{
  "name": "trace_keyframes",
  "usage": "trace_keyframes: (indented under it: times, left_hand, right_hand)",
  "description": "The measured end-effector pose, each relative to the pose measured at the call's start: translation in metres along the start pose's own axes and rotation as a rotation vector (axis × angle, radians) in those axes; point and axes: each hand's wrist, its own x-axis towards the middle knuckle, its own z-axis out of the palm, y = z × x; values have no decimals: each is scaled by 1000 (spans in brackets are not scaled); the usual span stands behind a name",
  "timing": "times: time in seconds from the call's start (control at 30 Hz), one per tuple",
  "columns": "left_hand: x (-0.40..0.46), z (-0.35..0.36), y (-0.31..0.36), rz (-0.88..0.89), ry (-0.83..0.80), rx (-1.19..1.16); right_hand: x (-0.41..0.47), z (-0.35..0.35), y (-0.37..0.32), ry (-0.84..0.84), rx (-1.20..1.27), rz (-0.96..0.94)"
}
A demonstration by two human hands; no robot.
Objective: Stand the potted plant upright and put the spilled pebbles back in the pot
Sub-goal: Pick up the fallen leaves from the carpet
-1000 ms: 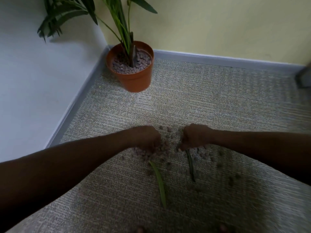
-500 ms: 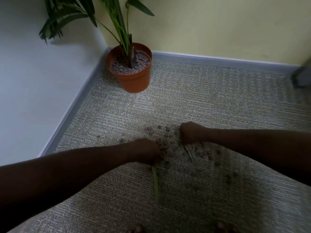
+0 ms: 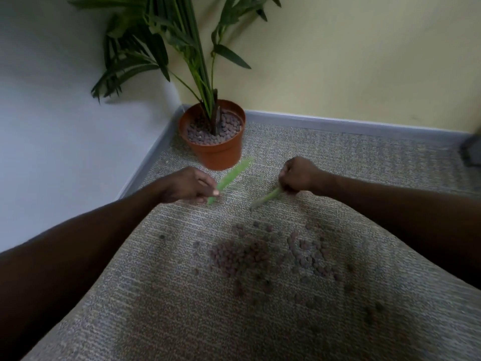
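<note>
The terracotta pot [image 3: 216, 152] stands upright in the room's corner, its green plant [image 3: 182, 48] rising from a bed of brown pebbles. A patch of spilled pebbles [image 3: 263, 256] lies on the carpet nearer to me, below both hands. My left hand [image 3: 188, 185] pinches a bright green leaf [image 3: 234, 173] that points up toward the pot. My right hand [image 3: 299, 174] is closed around a second green leaf [image 3: 265, 198] that trails down and left from the fist. Both hands hover just in front of the pot, above the carpet.
Grey woven carpet [image 3: 182, 295] covers the floor. A white wall [image 3: 52, 113] runs along the left and a yellow wall [image 3: 364, 61] along the back, both with grey skirting. A dark object [image 3: 472, 152] sits at the right edge.
Both hands have lifted from the pebble pile and moved toward the pot, each carrying a green leaf picked up from the carpet. The view has tilted, showing more of the plant.
</note>
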Motion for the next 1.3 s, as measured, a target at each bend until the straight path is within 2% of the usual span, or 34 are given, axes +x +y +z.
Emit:
trace_keyframes:
  times: [0.1,0.23,0.33,0.4,0.5,0.57,0.67,0.73,0.8,0.87,0.97,1.07,1.2,1.3]
  left_hand:
    - [-1,-12,-3,-50,187,-316]
    - [5,-18,3,-29,317,-690]
    - [13,-19,10,-37,413,-880]
    - [20,-19,15,-80,468,-936]
    - [31,-19,25,-124,551,-913]
    - [39,-22,35,-122,625,-859]
    - [47,-35,47,-75,676,-817]
    - [51,-42,49,-37,619,-827]
    - [53,-45,47,4,645,-816]
    - [51,-46,41,59,755,-778]
    - [40,-45,32,109,828,-678]
    - [27,-31,19,39,790,-531]
    - [20,23,0,-58,620,-380]
    - [13,75,-4,-53,522,-255]
  right_hand:
    - [12,-11,-17,143,182,30]
    - [28,-21,-48,344,399,80]
    - [43,-22,-71,434,579,82]
    - [52,-19,-84,476,597,67]
    - [62,-11,-102,434,582,50]
    - [67,-4,-112,237,562,25]
    - [67,3,-119,-187,522,-119]
    - [67,7,-116,-280,464,-246]
    - [67,9,-107,-262,495,-297]
    - [67,8,-95,-117,531,-225]
    - [70,-5,-73,80,384,-108]
    - [57,-20,-45,-21,214,-51]
    - [20,-19,17,-269,-230,-26]
    - [-15,-7,62,-315,-507,-75]
